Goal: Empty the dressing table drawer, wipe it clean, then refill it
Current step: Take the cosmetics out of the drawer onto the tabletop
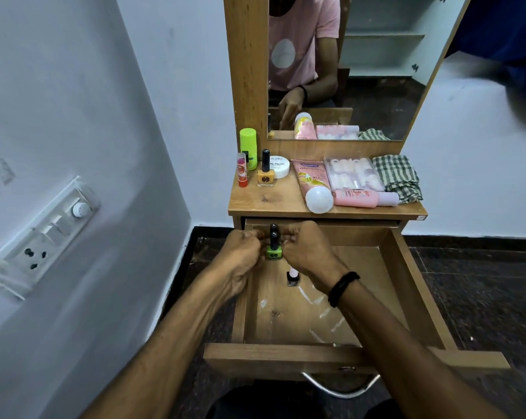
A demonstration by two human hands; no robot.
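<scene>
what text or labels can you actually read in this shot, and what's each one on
"AIL POLISH": on the white tub; any letter before it is hidden behind the orange nail polish bottle.
"10x": on the pink tube, probably; its other print is blurred.
Pink bottle: lettering too blurred to read.
Green nail polish bottle: a logo only; the print on its cap is too small to read.

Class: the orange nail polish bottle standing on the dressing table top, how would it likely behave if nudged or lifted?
The orange nail polish bottle stands upright, tall black cap over a small squarish base, so a high nudge would probably tip it. It looks like glass: likely rigid, smooth, breakable if dropped. Its flat sides should stop rolling.
</scene>
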